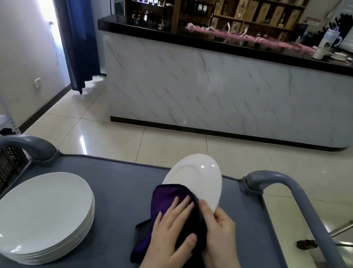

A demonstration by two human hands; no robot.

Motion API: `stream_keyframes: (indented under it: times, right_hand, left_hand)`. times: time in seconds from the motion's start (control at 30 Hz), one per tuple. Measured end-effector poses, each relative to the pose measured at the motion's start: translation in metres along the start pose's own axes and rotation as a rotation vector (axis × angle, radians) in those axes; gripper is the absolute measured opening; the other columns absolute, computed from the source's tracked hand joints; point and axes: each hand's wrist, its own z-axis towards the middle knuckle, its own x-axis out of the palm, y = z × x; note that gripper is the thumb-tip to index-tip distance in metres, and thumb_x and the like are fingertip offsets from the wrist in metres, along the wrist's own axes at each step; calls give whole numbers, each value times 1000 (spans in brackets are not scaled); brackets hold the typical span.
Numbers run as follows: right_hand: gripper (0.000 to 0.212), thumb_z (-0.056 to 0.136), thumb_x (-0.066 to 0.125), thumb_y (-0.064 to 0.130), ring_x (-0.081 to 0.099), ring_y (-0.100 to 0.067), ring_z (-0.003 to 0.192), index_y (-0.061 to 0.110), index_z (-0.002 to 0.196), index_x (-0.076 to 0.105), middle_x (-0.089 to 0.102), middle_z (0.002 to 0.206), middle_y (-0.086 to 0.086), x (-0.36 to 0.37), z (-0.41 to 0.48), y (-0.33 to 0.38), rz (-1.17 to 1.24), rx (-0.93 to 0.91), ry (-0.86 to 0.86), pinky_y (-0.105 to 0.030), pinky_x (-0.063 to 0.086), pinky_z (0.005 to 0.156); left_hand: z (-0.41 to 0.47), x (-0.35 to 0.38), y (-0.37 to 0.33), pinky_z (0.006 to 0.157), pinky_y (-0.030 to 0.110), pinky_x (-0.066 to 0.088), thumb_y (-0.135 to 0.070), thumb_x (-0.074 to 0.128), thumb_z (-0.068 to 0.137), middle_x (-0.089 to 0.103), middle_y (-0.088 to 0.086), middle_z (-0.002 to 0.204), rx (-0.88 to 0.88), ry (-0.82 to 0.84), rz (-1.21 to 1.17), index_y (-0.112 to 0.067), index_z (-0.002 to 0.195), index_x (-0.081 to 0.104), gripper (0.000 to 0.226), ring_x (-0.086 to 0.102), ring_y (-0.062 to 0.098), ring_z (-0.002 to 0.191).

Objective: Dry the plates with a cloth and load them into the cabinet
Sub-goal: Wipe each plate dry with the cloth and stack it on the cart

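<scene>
Now my right hand (222, 230) pinches the plate (196, 174) by its near rim, tilting it up so my left hand (168, 233), fingers flat, presses the cloth (163, 201) across its face.

left hand (169, 233) flat on cloth (164, 199), right hand (222, 230) gripping plate (198, 177)

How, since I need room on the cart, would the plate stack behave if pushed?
Probably heavy: the plate stack holds several white plates. Glossy rims suggest the upper plates may slide off-centre. Likely fragile, and it lies near the left edge of the cart.
</scene>
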Motion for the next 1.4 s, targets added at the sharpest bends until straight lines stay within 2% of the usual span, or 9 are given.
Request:
stream_keyframes:
  times: [0.2, 0.47, 0.67, 0.93, 1.03, 1.1, 1.2, 1.3, 1.4]
  right_hand:
    - [42, 75, 69, 39, 62, -26, 71, -1, 87, 74, 68, 79, -20, -9, -11, -8, -67, 55, 58, -38, 50, 64]
    - [31, 73, 71, 34, 71, -21, 73, 6, 83, 77, 75, 81, -18, -33, -24, -3, -172, -26, 129, -36, 59, 63]
    - [19, 78, 68, 28, 71, -16, 77, 17, 88, 80, 77, 87, -12, -55, -15, 16, -165, -91, 49, -32, 59, 64]
    - [12, 83, 67, 31, 70, -11, 78, 30, 86, 79, 77, 85, -2, -79, -11, 27, -292, -190, -32, -30, 58, 66]
    - [13, 88, 66, 28, 61, -5, 65, 32, 80, 76, 72, 72, 3, -78, -7, 24, -519, -373, -9, -23, 45, 57]
    - [14, 92, 63, 32, 48, -2, 50, 37, 96, 75, 60, 58, 9, -72, -5, 19, -719, -551, 47, -15, 36, 48]
    - [33, 94, 61, 36, 57, -6, 50, 22, 123, 70, 67, 64, 8, -54, -4, 14, -990, -834, 183, -21, 46, 48]
    - [33, 89, 62, 26, 73, -10, 81, 20, 120, 72, 77, 100, 3, -34, -1, 1, -1270, -1197, 291, -23, 56, 52]
    - [40, 78, 77, 11, 73, -15, 96, 20, 117, 73, 75, 112, -2, -10, 0, -9, -1352, -1297, 399, -26, 61, 62]
  left_hand:
    - [30, -18, 3, 124, 40, 4, -55, 26, 91, 8, -38, 153, 16, 131, 46, -55, 141, 13, 52, 3, -13, 144]
    - [46, -21, 34, 122, 36, 17, -45, 36, 101, 18, -21, 159, -148, 76, -56, -41, 150, 11, 55, 16, 2, 148]
    - [32, -2, 43, 114, 21, 26, -35, 34, 105, 27, -27, 156, -240, 161, -11, -38, 155, 15, 54, 27, -9, 140]
    - [47, -1, 46, 109, 26, 34, -36, 50, 99, 50, -7, 140, -267, 436, 315, -19, 125, 62, 33, 44, 14, 133]
    - [51, -15, 27, 93, 21, 40, -36, 50, 100, 64, -8, 123, -358, 168, 117, -28, 103, 69, 21, 57, 8, 117]
    - [55, -27, 5, 89, 31, 52, -39, 48, 100, 71, -4, 113, -537, -19, -359, -30, 107, 65, 21, 67, 12, 103]
    - [52, -52, -17, 76, 49, 60, -44, 49, 98, 71, 7, 114, -619, -118, -901, -32, 121, 57, 27, 73, 27, 97]
    - [37, -75, -21, 67, 40, 60, -42, 55, 96, 72, 11, 110, -605, -241, -920, -22, 120, 63, 31, 73, 29, 93]
    - [18, -94, -5, 64, 35, 58, -19, 62, 94, 71, 9, 109, -575, -406, -820, -16, 119, 62, 25, 73, 26, 88]
